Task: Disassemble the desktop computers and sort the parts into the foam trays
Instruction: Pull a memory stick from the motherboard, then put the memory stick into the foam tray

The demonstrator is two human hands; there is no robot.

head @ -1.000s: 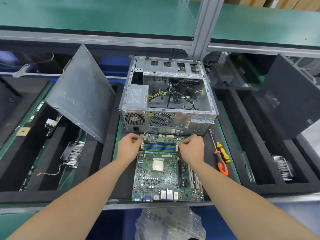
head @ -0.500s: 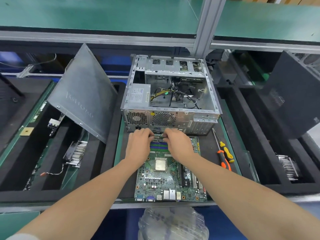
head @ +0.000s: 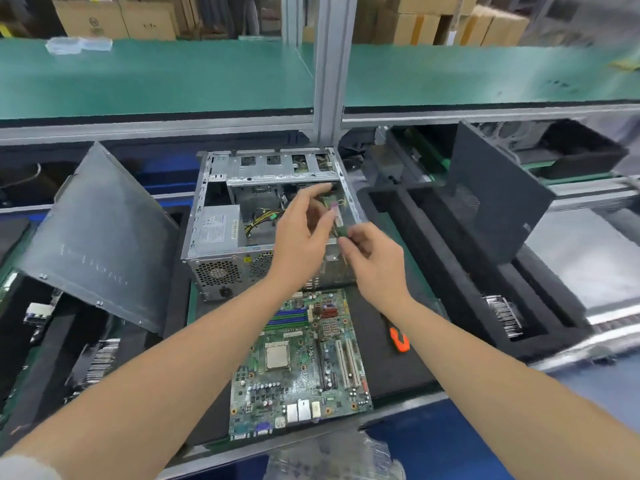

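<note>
A green motherboard (head: 298, 362) lies flat on the black mat in front of me, its blue and green memory slots near its far edge. Behind it stands the open metal computer case (head: 221, 233). Both hands are raised above the case. A small green memory stick (head: 337, 220) is held between them: my right hand (head: 372, 258) pinches its near end, my left hand (head: 304, 233) grips it along its length, fingers partly hiding it.
A grey side panel (head: 100, 237) leans on the left foam tray (head: 45, 358), which holds a heatsink (head: 100, 358). The right foam tray (head: 450, 271) holds another heatsink (head: 502, 313) and a dark panel (head: 495, 202). An orange screwdriver (head: 398, 337) lies right of the motherboard.
Both hands rose from the memory slots at the motherboard's far edge, lifting a memory stick up over the case. My head tilted up, showing more of the upper shelf.
</note>
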